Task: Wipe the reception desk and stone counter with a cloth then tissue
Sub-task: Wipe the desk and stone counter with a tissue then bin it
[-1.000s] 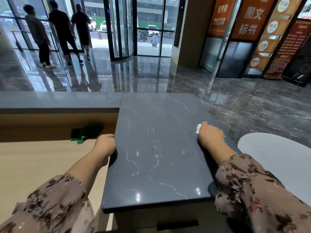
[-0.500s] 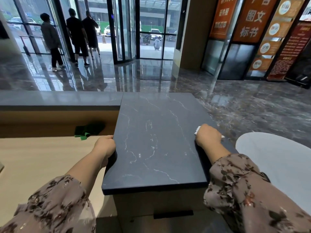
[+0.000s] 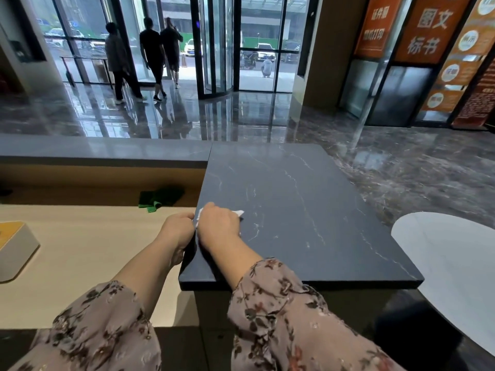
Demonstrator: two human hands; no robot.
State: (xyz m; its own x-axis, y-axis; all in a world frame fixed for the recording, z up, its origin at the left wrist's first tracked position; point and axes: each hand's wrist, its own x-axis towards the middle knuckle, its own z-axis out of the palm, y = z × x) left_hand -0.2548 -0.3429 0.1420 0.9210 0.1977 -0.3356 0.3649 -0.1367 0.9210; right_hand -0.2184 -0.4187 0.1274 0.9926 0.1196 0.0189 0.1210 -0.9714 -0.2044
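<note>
Stone surface [image 3: 308, 210]: a dark slab with pale veins, raised above the light wood desk surface [image 3: 93, 250], which adjoins it at 9 o'clock.

Right hand [image 3: 218, 226]: placed knuckles-up on the stone surface, close to the slab's 9 o'clock edge. The fingers are curled down over a white tissue [image 3: 239, 212] and press it against the stone. Tissue corners show at 1 o'clock and at 10 o'clock of the hand; the rest is covered.

Left hand [image 3: 178, 231]: located just beside the right hand, at its 9 o'clock. The fingers are curled round the slab's left edge. It holds no other item.

Green cloth [image 3: 158, 199]: lies crumpled on the desk surface against its rear wall, at 11 o'clock from the left hand, apart from both hands.

Both forearms carry floral sleeves [image 3: 281, 317].

White box [image 3: 16, 250]: sits on the desk surface at 9 o'clock of the view, partly cut off.

Round white table [image 3: 450, 258]: stands at 3 o'clock, beyond the slab.
</note>
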